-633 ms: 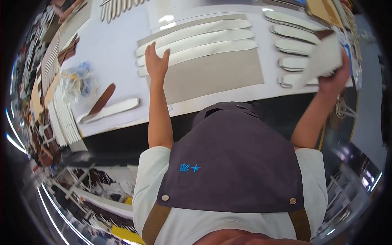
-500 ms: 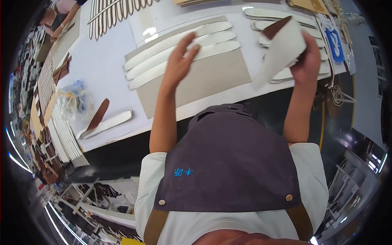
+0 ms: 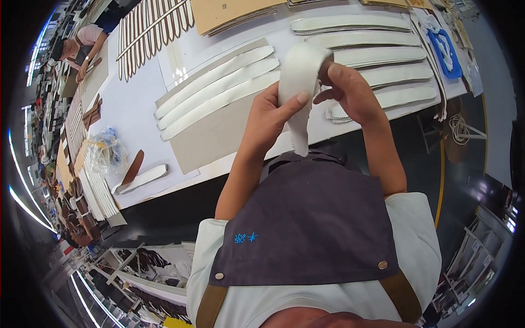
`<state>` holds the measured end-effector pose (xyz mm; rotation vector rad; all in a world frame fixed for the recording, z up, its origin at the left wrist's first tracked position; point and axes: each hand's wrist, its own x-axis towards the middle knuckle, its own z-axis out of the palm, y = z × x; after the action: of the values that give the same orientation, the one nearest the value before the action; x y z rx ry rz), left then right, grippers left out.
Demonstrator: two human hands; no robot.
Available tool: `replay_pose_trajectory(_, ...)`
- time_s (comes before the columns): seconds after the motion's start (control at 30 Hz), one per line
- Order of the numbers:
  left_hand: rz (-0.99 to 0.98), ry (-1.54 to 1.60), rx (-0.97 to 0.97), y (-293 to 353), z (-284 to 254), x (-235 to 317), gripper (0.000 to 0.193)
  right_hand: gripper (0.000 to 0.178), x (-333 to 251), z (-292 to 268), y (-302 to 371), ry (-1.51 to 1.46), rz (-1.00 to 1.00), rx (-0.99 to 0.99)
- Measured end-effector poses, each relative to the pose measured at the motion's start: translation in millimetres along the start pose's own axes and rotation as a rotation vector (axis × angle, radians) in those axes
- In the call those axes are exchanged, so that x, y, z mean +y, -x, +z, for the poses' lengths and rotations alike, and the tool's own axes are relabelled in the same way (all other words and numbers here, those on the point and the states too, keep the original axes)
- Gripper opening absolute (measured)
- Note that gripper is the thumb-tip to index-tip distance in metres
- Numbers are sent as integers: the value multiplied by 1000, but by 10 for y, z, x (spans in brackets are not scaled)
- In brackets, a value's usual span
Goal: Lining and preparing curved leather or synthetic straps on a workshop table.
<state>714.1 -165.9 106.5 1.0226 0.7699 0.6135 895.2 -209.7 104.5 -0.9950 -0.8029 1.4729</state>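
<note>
A white strip with a brown reverse side [image 3: 302, 64], leather-like, bends over in a loop between my hands above the table's front edge. My left hand [image 3: 269, 117] grips its left side, thumb on the white face. At its right side, my right hand [image 3: 353, 93] has thumb and fingers closed round the folded edge; part of the fingers is hidden. Three similar white strips [image 3: 219, 82] lie side by side on a grey-beige board [image 3: 210, 136] to the left. Several stacks of white strips [image 3: 383, 57] lie to the right, partly behind my right hand.
On the table's left stand a clear plastic bag [image 3: 104, 150] and a folded white-and-brown strip [image 3: 143, 177]. Cardboard sheets [image 3: 235, 12] and a row of brown-edged strips [image 3: 153, 33] lie at the back. A blue tray [image 3: 444, 53] sits far right. Another person [image 3: 85, 46] works far left.
My right hand has brought the white strip leftward from beside the stacks to in front of me. My left hand has left the board and taken hold of the strip.
</note>
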Motion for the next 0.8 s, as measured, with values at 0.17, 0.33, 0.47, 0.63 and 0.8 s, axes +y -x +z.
replay_pose_trajectory(0.17, 55, 145, 115, -80, 216, -222, 33, 28, -35, -162, 7, 339, -7, -9)
replay_pose_trajectory(0.33, 76, 162, 170, -122, 360, -280, 33, 17, -41, -317, -43, 361, -29, -10)
replay_pose_trajectory(0.47, 55, 180, 213, -168, 390, -283, 33, 15, -109, -370, -54, 455, -44, -104)
replay_pose_trajectory(0.63, 81, 224, 252, -196, 441, -292, 32, 15, -5, -365, -128, 446, -124, -57)
replay_pose_trajectory(0.8, 120, 216, 309, -267, 485, -315, 29, 5, 21, -268, -84, 825, -594, 137)
